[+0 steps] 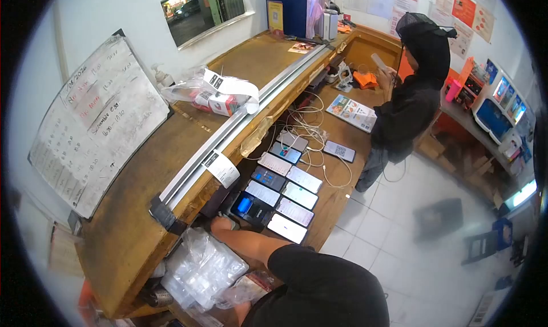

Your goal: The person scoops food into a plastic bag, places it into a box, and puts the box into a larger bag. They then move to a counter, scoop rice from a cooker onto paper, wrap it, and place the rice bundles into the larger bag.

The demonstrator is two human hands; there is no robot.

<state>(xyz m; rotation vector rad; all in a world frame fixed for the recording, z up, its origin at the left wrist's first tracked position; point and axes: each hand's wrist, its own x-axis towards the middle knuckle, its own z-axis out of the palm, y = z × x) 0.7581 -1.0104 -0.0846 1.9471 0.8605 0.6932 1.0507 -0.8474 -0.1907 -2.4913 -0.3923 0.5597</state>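
My right hand [220, 224] reaches in under the counter's edge, beside a black device [252, 209] with a blue-lit part; its fingers are mostly hidden. Of my left arm only a bit of skin shows at the bottom, by the plastic bags; the hand itself is hidden. Clear plastic bags [202, 267] lie in a heap below my right forearm, with a reddish packet [251, 284] next to them. Several phones with lit screens lie in rows past the black device, one of them white-screened [287, 228] near the desk edge.
White cables [311, 127] tangle behind the phones, near a phone showing a code [339, 151]. A raised wooden counter [123, 230] carries a bagged package [217, 101]. Another person [408, 99] stands at the desk's far end, holding a phone. A whiteboard [103, 121] leans at left.
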